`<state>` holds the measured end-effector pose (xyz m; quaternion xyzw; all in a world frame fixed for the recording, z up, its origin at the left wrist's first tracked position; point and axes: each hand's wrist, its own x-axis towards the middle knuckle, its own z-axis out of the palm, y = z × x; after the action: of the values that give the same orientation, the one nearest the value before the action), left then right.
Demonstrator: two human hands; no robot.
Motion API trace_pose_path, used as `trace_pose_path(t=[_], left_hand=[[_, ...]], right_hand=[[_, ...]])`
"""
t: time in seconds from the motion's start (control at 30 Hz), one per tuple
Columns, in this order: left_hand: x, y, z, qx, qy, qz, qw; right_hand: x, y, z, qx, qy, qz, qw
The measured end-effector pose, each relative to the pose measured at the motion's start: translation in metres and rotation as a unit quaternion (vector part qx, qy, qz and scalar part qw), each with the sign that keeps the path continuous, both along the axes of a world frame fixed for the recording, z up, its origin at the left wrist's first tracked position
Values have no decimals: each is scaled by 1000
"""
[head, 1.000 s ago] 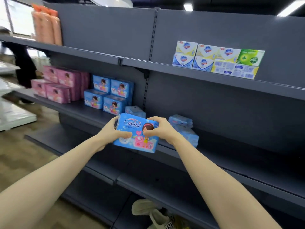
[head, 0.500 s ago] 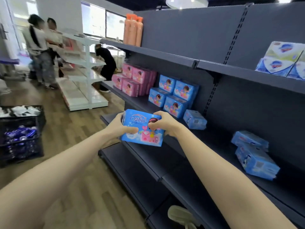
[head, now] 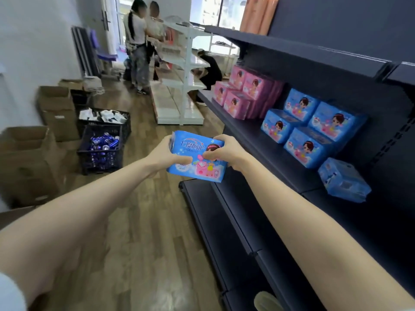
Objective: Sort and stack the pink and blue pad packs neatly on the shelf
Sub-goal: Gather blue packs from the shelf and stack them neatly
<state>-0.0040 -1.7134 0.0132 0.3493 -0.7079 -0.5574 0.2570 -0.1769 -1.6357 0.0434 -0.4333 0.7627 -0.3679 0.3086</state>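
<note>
A blue pack point(head: 197, 157), printed with white script, a cartoon girl and a pink panel at lower right, is held in mid-air with its face to the camera, just off the front edge of the dark shelf point(head: 253, 140). The left hand point(head: 165, 157) grips its left end, thumb across the front. The right hand point(head: 226, 151) grips its upper right corner, fingers point(head: 215, 154) curled onto the face. To the right on the shelf, a blue stack point(head: 312, 131) of matching packs stands two high, with a pink stack point(head: 247, 93) farther along. A loose pack point(head: 343, 179) lies tilted just nearer than the blue stack. On the wood floor point(head: 143, 221) to the left, a black crate point(head: 101, 151) of cans sits beside open boxes point(head: 24, 162).
</note>
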Motion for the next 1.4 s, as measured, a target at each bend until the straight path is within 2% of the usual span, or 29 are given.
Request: trace_pose_path(t=[0.3,0.43,0.67,0.83,0.93,1.2,1.4], left_hand=[[-22,-65,-30,25,-61,38,997],[-27,-91,-46,12,-96,44,994],[-32,-115,-69,24,-139,108,984],[-34,-135,-80,35,-142,115,983],[-36,-157,-91,50,-135,84,986],[-44,-248,-118,101,-145,58,983],[-60,-333,-114,67,-166,26,984]], right_hand=[[-31,-71,-24,4,74,73,995],[-41,-94,-41,-2,80,99,992],[-47,-133,-74,5,117,134,984],[-49,-163,-97,17,112,133,985],[-51,-182,-109,34,106,128,986],[-53,-260,-132,75,86,81,990],[-56,-326,-129,75,73,36,994]])
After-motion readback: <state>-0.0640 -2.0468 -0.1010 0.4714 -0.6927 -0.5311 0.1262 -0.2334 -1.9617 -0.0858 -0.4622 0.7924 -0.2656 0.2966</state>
